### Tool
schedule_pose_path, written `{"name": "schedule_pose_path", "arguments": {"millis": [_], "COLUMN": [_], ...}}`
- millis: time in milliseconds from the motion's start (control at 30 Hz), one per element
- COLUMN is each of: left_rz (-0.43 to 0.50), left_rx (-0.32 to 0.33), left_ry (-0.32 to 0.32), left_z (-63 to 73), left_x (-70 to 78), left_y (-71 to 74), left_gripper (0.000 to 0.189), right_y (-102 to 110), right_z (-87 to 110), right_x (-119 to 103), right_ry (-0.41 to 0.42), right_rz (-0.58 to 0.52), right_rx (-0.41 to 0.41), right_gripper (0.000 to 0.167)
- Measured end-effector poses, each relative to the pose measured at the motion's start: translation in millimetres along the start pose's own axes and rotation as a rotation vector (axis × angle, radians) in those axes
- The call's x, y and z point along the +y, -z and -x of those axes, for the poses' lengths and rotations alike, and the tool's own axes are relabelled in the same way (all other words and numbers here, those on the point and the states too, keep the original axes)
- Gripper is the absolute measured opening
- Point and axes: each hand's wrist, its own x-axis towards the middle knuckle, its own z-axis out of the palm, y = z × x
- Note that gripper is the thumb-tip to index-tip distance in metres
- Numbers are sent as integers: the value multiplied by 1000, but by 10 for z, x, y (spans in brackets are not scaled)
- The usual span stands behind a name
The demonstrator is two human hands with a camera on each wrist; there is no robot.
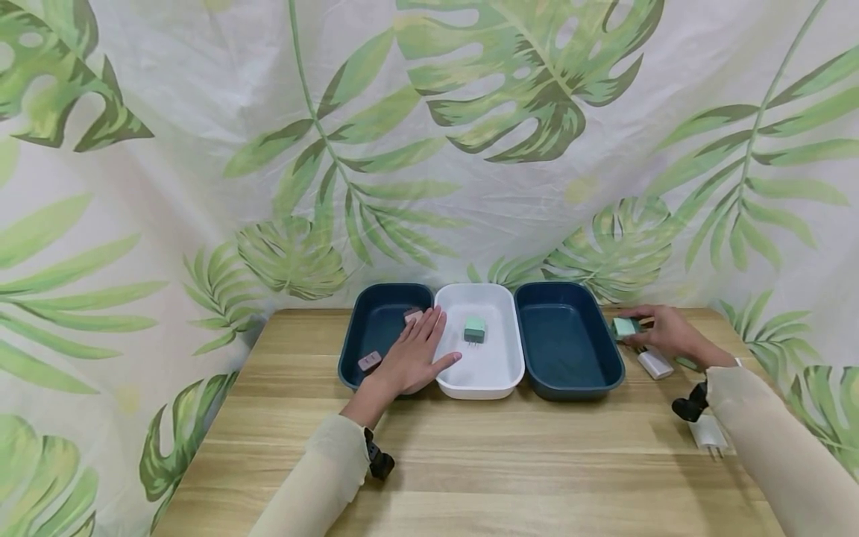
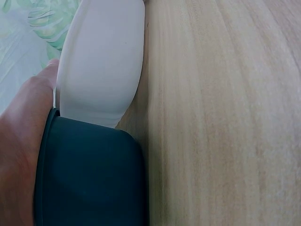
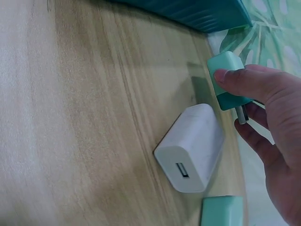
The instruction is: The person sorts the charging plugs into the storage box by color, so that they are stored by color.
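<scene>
My right hand (image 1: 671, 334) pinches a green plug charger (image 3: 226, 66) between thumb and fingers, just right of the right dark blue tray (image 1: 570, 393). In the right wrist view its metal prongs point down, and the charger is held above the table. Below it lies a white charger (image 3: 193, 146) with a USB slot facing the camera. My left hand (image 1: 412, 358) has its fingers straight, lying over the adjoining rims of the left dark blue tray (image 1: 345, 350) and the white tray (image 1: 479, 392). A green charger (image 1: 474, 329) sits inside the white tray.
Two pink chargers (image 1: 369, 362) lie in the left tray, one partly behind my left fingers. Another green charger (image 3: 223, 212) and a second white charger (image 1: 708, 432) lie at the table's right side. A leaf-patterned cloth (image 1: 429, 224) hangs right behind the trays.
</scene>
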Motion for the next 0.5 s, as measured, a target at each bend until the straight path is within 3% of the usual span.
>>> {"name": "schedule_pose_path", "arguments": {"millis": [500], "left_rz": [15], "left_rx": [1], "left_ry": [-8], "left_z": [-12], "left_x": [-7], "left_y": [-5], "left_gripper": [94], "right_y": [126], "right_z": [3], "right_x": [-133], "right_ry": [125], "right_rz": [38], "right_rx": [105], "right_gripper": [44]}}
